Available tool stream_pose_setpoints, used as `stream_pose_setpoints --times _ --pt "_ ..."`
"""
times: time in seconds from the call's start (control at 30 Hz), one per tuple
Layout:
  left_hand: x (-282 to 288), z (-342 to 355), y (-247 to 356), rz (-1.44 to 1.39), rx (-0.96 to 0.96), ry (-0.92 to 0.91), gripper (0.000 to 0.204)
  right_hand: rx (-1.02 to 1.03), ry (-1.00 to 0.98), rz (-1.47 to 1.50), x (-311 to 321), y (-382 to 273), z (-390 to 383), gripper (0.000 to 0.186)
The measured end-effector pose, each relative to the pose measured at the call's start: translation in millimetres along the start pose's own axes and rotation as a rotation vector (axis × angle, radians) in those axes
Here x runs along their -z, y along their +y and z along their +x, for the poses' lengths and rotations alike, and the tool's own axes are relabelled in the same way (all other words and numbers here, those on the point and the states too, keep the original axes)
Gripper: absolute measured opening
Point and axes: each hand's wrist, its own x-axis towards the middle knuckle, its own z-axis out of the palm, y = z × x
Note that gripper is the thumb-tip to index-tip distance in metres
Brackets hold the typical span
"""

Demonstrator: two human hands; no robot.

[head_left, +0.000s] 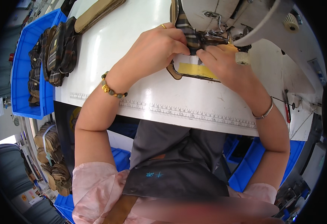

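Observation:
A dark plaid fabric piece (186, 27) with a tan edge lies at the sewing machine's presser foot area (212, 37). My left hand (159, 46) is closed on its near part, thumb and fingers pinched together. From the right, my right hand (225, 63) has its fingertips pressed together on the same piece, close to the metal parts; the needle cannot be made out. Just below both hands, a yellow strip (197, 70) shows on the white surface inside a dark-edged outline. A tan rounded flap (174, 71) pokes out under my left fingers.
The white sewing machine (273, 22) arches over the right side. Plaid pieces (60, 50) overhang a blue bin (19, 89) at the left. A tan stack (100, 14) lies at the far left of the table (133, 108). Red-handled snips (287, 112) rest at the right.

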Motion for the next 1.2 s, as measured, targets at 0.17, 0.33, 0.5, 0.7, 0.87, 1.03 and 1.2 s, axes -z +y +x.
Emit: stream_pose_setpoints --times 0.17,0.33,0.5,0.7,0.87,1.03,1.2 --pt "0.7 -0.1 -0.1 0.011 0.018 -0.02 0.026 0.006 0.045 -0.016 1.4 -6.0 2.5 0.015" --pt "-0.3 -1.0 -0.8 0.013 0.017 -0.009 0.028 -0.042 -0.039 0.067 -3.0 -12.0 4.6 0.014" --pt "-0.3 -1.1 -0.3 0.028 0.028 -0.018 0.029 -0.119 -0.051 0.313 -14.3 -3.7 2.2 0.014" --pt "0.6 0.8 -1.2 0.027 -0.002 -0.032 0.03 -0.154 -0.111 0.377 -9.5 -0.4 2.0 0.013" --pt "1.2 0.1 -0.4 0.013 0.028 -0.041 0.029 -0.119 -0.183 0.336 17.9 -7.4 9.5 0.008" --pt "5.1 0.6 3.8 -0.005 0.002 -0.038 0.024 -0.097 -0.325 0.168 46.2 -21.9 9.9 0.033" --pt "7.3 5.6 3.7 -0.04 -0.034 -0.035 0.018 -0.096 -0.26 0.21 48.1 -20.4 11.6 0.037"
